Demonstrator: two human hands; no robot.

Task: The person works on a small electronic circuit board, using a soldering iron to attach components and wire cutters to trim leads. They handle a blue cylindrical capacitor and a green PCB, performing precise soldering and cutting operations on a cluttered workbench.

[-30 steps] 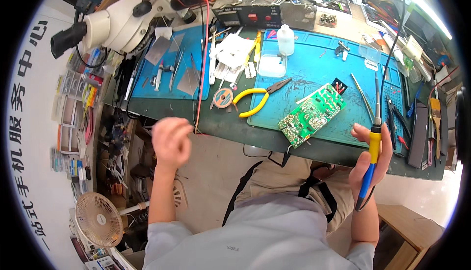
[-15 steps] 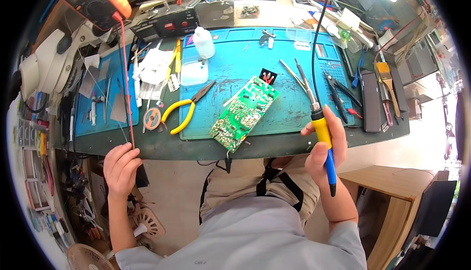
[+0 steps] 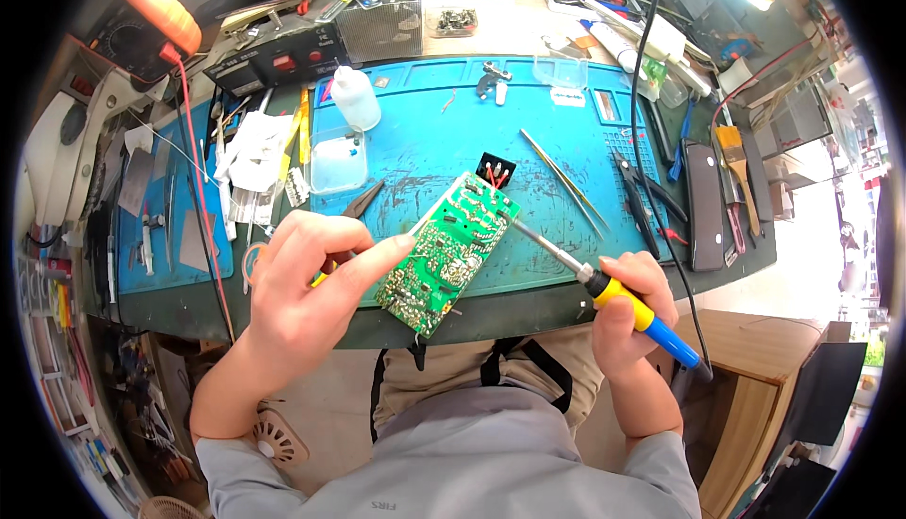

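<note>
A green circuit board (image 3: 436, 269) lies tilted on the blue mat, with a black socket (image 3: 494, 170) and red wires at its far end. My right hand (image 3: 630, 316) holds a soldering iron (image 3: 630, 304) by its yellow and blue handle. The iron's tip points left, at or just above the board's right edge. My left hand (image 3: 307, 283) is at the board's left side, one finger stretched to its edge; whether it touches cannot be told. Nothing shows in that hand. Yellow-handled pliers (image 3: 363, 200) lie partly hidden behind it.
Tweezers (image 3: 564, 182) lie right of the board. A white squeeze bottle (image 3: 355, 99) and a clear plastic box (image 3: 340, 162) stand at the mat's left. Cutters (image 3: 637, 198), a dark phone (image 3: 704, 208) and a brush (image 3: 739, 172) lie at the right. The iron's cable (image 3: 643, 94) hangs down there.
My left hand has come from the table's left edge over to the board. The soldering iron has swung from upright to pointing left, its tip now at the board. The view has shifted slightly.
</note>
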